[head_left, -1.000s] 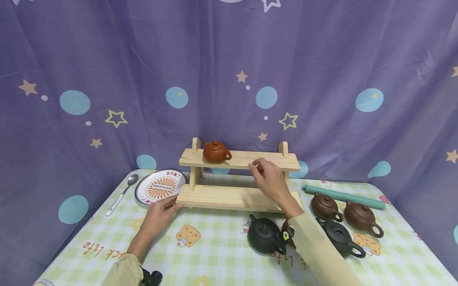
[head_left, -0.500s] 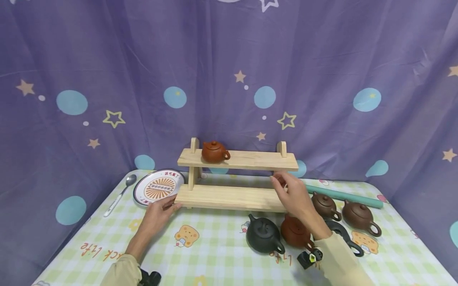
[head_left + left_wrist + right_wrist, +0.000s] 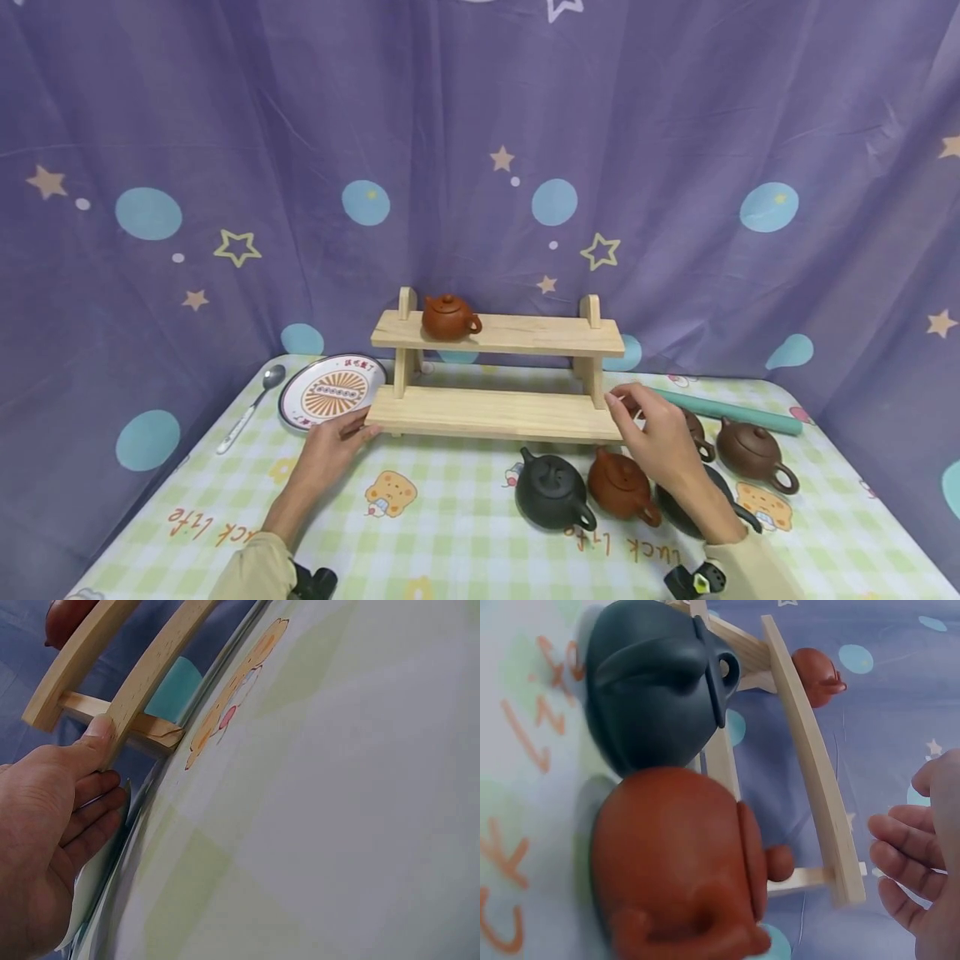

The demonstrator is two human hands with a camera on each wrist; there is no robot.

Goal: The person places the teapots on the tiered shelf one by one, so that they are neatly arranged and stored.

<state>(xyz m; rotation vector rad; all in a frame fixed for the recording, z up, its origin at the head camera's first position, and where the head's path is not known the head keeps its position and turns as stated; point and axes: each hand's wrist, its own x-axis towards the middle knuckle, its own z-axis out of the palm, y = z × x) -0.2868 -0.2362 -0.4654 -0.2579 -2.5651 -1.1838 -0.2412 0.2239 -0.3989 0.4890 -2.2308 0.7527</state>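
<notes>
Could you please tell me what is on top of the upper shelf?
A red-brown teapot stands on the upper shelf, nearer its left end; the surface directly beneath the teapot is covered.

We have brought our right hand [image 3: 662,437] down and rightward, from the upper shelf [image 3: 532,332] to near the right end of the lower shelf [image 3: 495,412], uncovering the reddish teapot [image 3: 619,487].

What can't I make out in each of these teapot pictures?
Head view: middle of one black teapot, behind the right arm.
Head view: left side of one brown teapot, behind the right hand.
Left wrist view: rest of the red teapot, cut off by the top edge.
</notes>
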